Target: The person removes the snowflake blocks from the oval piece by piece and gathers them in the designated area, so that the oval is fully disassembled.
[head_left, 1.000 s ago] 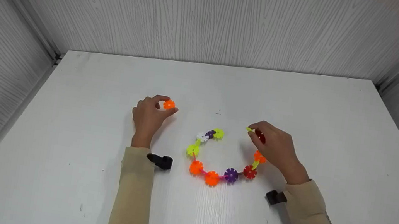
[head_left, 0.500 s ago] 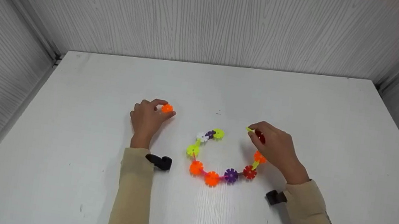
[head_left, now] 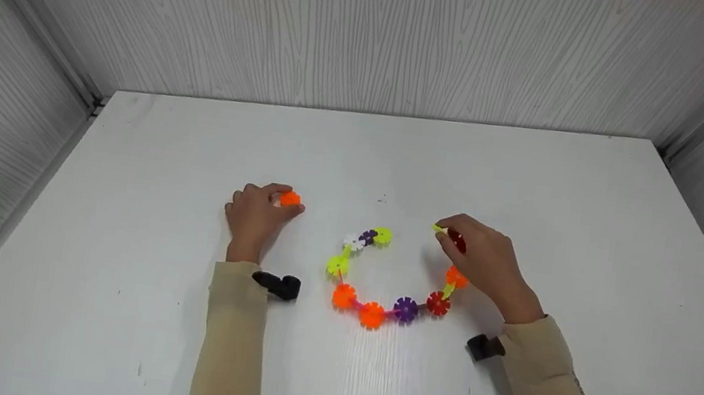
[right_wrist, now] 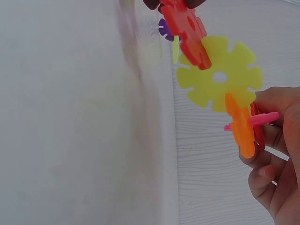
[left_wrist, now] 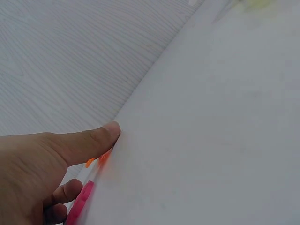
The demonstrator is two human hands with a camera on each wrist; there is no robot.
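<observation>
My left hand point(head_left: 254, 218) pinches an orange notched flower-shaped disc point(head_left: 290, 199) between thumb and index finger. In the left wrist view a pink disc point(left_wrist: 80, 204) shows beside the lower fingers; whether they hold it is unclear. A curved chain of interlocked plastic discs point(head_left: 372, 315) lies on the table, its left end a yellow-green disc point(head_left: 382, 236). My right hand point(head_left: 482, 254) grips the chain's other end, raised, with a yellow-green disc point(head_left: 438, 228) at the fingertips. A large yellow disc point(right_wrist: 220, 75) and an orange one point(right_wrist: 243, 126) link near that hand in the right wrist view.
The white tabletop point(head_left: 114, 226) ends at a grey wood-grain wall point(head_left: 375, 35) at the back, with similar panels at both sides. Black wrist mounts point(head_left: 284, 286) jut inward from the sleeve cuffs.
My left hand has moved slightly toward the near side and left, carrying the orange disc. The right hand and the chain stay where they were.
</observation>
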